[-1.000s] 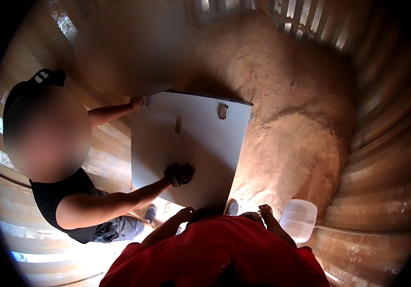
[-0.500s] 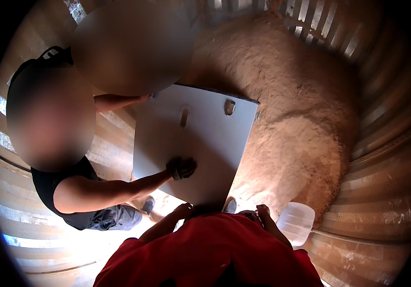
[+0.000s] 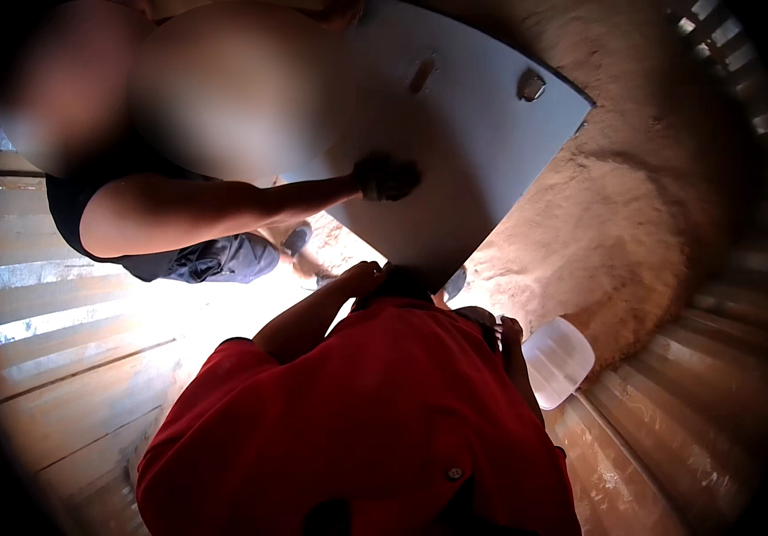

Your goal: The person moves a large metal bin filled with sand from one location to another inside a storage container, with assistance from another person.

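A large flat grey panel (image 3: 473, 152) with two small metal fittings near its far edge is held level in front of me. My left hand (image 3: 361, 275) grips its near edge on the left. My right hand (image 3: 509, 332) is at its near right corner, mostly hidden behind my red shirt. A co-worker in a black top stands at the left, one gloved hand (image 3: 386, 176) pressed flat on the panel's top.
Corrugated metal walls (image 3: 62, 295) curve all around. A heap of tan powdery material (image 3: 634, 223) lies behind and to the right of the panel. A white translucent plastic container (image 3: 558, 360) sits at its foot, beside my right arm.
The panel has come closer and swung up toward the top right of the view. The co-worker has moved nearer, with the gloved hand staying on the panel.
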Motion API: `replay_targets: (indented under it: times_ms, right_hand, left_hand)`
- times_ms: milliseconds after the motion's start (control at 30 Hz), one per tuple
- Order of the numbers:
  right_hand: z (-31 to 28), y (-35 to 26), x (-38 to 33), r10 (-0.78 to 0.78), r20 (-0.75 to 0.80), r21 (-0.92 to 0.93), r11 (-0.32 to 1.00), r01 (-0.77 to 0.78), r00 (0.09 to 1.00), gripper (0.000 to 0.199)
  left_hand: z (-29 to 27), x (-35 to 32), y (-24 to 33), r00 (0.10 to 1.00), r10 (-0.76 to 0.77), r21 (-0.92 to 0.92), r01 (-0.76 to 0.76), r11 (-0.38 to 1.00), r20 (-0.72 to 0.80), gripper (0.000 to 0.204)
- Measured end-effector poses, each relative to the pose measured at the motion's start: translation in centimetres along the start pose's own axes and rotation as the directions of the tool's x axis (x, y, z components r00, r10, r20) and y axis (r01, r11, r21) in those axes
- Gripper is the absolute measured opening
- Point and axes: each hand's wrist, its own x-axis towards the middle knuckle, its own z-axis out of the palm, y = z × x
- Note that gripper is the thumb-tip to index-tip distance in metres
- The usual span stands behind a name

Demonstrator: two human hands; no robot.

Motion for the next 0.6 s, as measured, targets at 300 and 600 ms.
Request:
replay_targets:
  times_ms: [300,600]
  right_hand:
    - [-1.1,1.5,-0.1,0.023,0.058,-0.074,0.997,-0.019,0.998,0.029]
    - [2.0,-6.4,0.2,-0.156,0.040,-0.222,0.962,0.161,0.987,0.029]
  left_hand:
    - [1.1,-1.8,-2.7,0.999,-0.044,-0.053,0.044,0.998,0.002,0.046]
    - [1.6,-0.6,-8.6,0.978,0.058,-0.185,-0.096,0.978,-0.201,0.028]
